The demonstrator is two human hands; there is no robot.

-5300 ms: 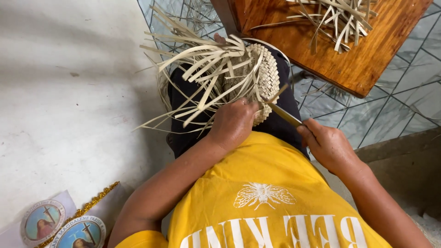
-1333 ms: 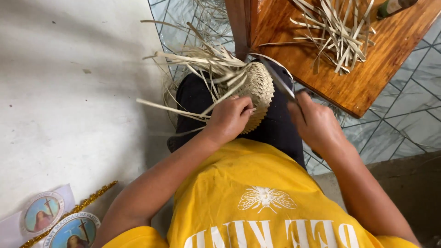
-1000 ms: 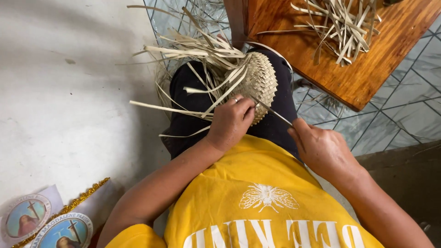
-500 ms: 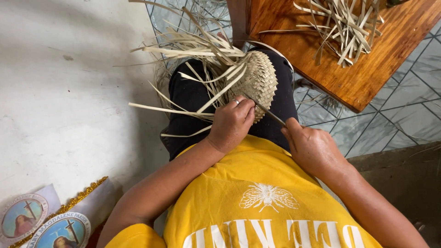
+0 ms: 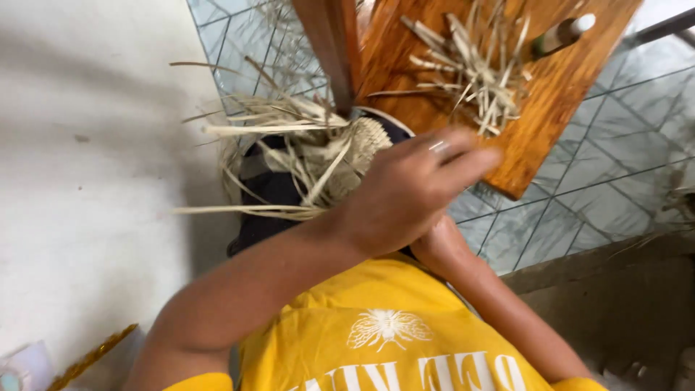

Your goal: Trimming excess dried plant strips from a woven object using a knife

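Observation:
A half-woven piece of pale palm strips (image 5: 364, 139) rests on my dark-trousered lap, its loose strip ends (image 5: 282, 130) fanning out to the left. My left hand (image 5: 405, 192) is lifted off it and blurred, reaching across to the right with its fingers stretched out and nothing visible in them; a ring shows on one finger. Only the wrist end of my right hand (image 5: 440, 242) shows, tucked under the left hand. Its fingers and the thin strip it was pulling are hidden.
A low wooden table (image 5: 539, 101) stands ahead to the right with a pile of cut strips (image 5: 470, 72) and a green handle-like object with a white tip (image 5: 561, 35). Its leg (image 5: 329, 43) rises beside the weave. Tiled floor (image 5: 579, 195) lies right, a pale surface (image 5: 87, 181) left.
My left hand has let go of the weave's edge and swung up and right over my right hand. The view has tilted, and the right hand is now mostly covered.

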